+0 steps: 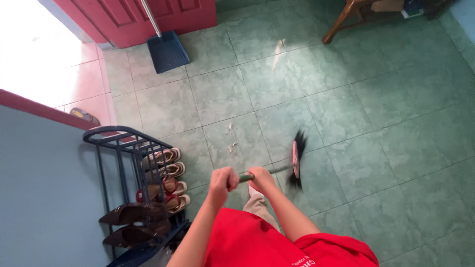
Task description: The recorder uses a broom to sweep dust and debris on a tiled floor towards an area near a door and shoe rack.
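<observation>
I hold a broom with both hands over a green tiled floor. My left hand [222, 180] grips the green end of the broom handle [246, 176]. My right hand [261, 179] grips the same handle a little further along. The broom head [296, 159] is pink with black bristles and rests on the tiles just right of my hands. A few pale scraps of debris [231, 144] lie on the floor left of the broom head. A blue dustpan [167, 51] with a long pale handle stands near the red door [143, 17] at the top left.
A dark metal shoe rack [129, 148] holding several pairs of shoes stands against the blue wall [44, 198] at the left. A sandal [84, 116] lies by the bright doorway. A wooden furniture leg [340, 24] reaches in at the top right.
</observation>
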